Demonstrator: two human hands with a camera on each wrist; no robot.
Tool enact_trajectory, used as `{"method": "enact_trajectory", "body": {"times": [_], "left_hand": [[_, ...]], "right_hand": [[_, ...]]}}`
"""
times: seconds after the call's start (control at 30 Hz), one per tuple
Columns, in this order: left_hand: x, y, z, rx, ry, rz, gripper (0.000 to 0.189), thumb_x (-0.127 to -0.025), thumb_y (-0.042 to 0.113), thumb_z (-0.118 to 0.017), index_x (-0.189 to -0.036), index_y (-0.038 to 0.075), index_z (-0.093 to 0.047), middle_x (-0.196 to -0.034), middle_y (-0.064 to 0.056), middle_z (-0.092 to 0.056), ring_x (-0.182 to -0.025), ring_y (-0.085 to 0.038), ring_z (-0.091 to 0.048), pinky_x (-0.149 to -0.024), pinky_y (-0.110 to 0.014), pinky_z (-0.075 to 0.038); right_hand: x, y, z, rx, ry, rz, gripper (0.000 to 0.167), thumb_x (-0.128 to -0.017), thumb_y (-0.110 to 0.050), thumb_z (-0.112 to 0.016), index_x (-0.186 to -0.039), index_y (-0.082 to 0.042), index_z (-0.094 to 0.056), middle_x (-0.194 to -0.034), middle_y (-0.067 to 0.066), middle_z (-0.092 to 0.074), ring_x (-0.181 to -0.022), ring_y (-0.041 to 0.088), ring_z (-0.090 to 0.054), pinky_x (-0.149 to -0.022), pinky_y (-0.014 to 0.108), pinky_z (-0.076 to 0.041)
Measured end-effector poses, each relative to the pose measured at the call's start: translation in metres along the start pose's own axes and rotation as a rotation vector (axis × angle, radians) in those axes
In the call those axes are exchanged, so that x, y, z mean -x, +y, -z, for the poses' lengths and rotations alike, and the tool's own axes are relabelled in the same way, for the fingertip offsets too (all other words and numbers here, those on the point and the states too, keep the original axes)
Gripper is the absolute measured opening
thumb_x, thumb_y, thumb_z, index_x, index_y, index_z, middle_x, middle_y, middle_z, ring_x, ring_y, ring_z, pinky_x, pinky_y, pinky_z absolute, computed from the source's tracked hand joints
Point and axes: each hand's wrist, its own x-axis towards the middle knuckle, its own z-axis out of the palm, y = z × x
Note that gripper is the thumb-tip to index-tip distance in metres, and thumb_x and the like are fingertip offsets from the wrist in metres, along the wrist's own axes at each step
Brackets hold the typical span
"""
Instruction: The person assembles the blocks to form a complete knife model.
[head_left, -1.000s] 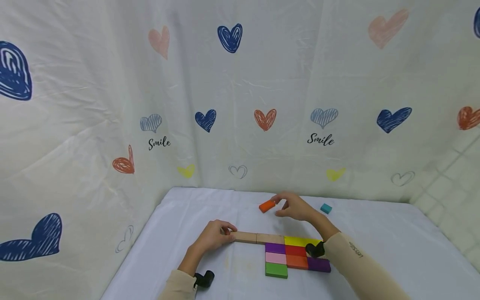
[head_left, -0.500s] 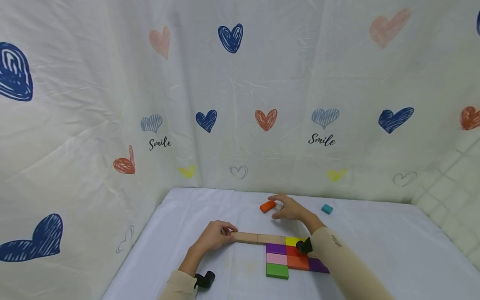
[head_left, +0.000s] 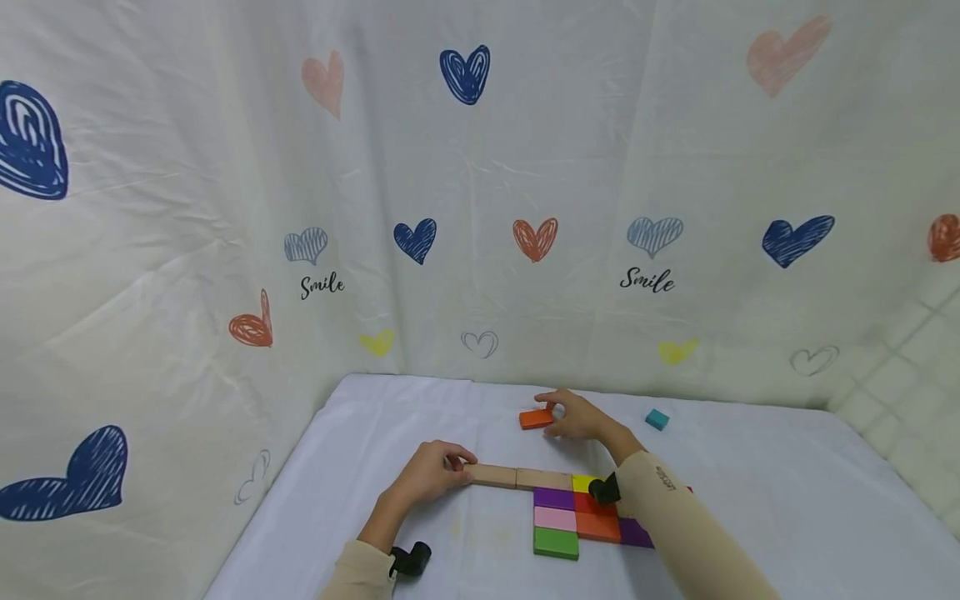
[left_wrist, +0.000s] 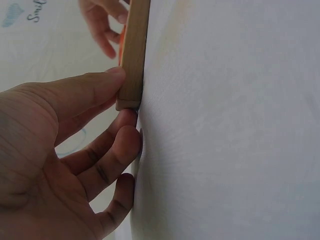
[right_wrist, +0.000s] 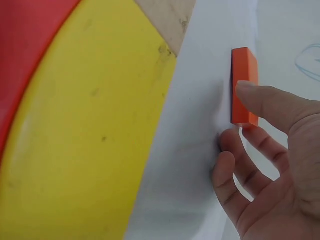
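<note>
Far out on the table, my right hand [head_left: 577, 417] holds an orange block [head_left: 536, 419] by its right end. In the right wrist view the thumb presses one face of this orange block [right_wrist: 242, 65], while the other fingers curl past its end. My left hand [head_left: 431, 472] pinches the left end of a plain wooden block [head_left: 493, 475]; its thumb lies along the side of the wooden block [left_wrist: 134, 60] in the left wrist view. A second wooden block [head_left: 543, 479] continues the row end to end, with a yellow block [head_left: 582, 482] after it.
Below the row, purple [head_left: 553, 498], pink [head_left: 555, 518], green [head_left: 556, 542], red [head_left: 594, 503] and orange-red [head_left: 597, 526] blocks lie edge to edge. My right sleeve [head_left: 675, 517] covers part of this group. A teal block [head_left: 657, 419] lies at the back right, before the curtain [head_left: 585, 333].
My right hand has come down around the orange block's right end, and the block has turned to lie more nearly sideways. My left hand stays in place on the wooden block.
</note>
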Motion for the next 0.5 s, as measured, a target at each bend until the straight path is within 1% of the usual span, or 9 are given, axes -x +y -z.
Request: {"method": "enact_trajectory", "body": {"times": [0.1,0.23,0.33,0.5], "left_hand": [[0.0,0.001,0.0,-0.005,0.001,-0.005,0.016,-0.086,0.017,-0.082,-0.102,0.019,-0.079,-0.082,0.005,-0.064,-0.071,-0.011,-0.054,-0.061,-0.023,-0.044],[0.0,-0.001,0.0,-0.009,0.004,-0.012,0.016,-0.086,0.017,-0.082,-0.102,0.019,-0.079,-0.082,0.005,-0.064,-0.071,-0.01,-0.054,-0.061,-0.023,-0.044],[0.0,-0.001,-0.001,-0.012,0.005,-0.013,0.017,-0.086,0.016,-0.082,-0.102,0.019,-0.079,-0.082,0.005,-0.064,-0.072,-0.01,-0.054,-0.061,-0.023,-0.044],[0.0,-0.001,-0.001,-0.011,0.003,-0.011,0.017,-0.086,0.016,-0.082,-0.103,0.018,-0.079,-0.082,0.004,-0.064,-0.073,-0.011,-0.054,-0.062,-0.024,-0.044]], "right_hand": [[-0.002,0.001,-0.001,0.016,0.004,0.011,0.061,-0.088,-0.016,-0.081,-0.144,-0.021,-0.059,-0.121,0.005,-0.061,-0.11,0.023,-0.055,-0.1,0.051,-0.051],[0.0,0.0,-0.002,0.032,-0.005,0.025,0.052,-0.088,-0.012,-0.08,-0.138,-0.02,-0.065,-0.113,0.005,-0.06,-0.1,0.021,-0.053,-0.092,0.045,-0.051],[0.003,-0.002,-0.001,0.039,-0.013,0.036,0.047,-0.089,-0.01,-0.079,-0.134,-0.02,-0.068,-0.112,0.007,-0.061,-0.1,0.022,-0.054,-0.09,0.043,-0.052],[0.011,-0.002,0.006,0.041,-0.032,0.048,0.041,-0.09,-0.011,-0.077,-0.13,-0.02,-0.071,-0.115,0.007,-0.062,-0.102,0.022,-0.056,-0.091,0.044,-0.053]]}}
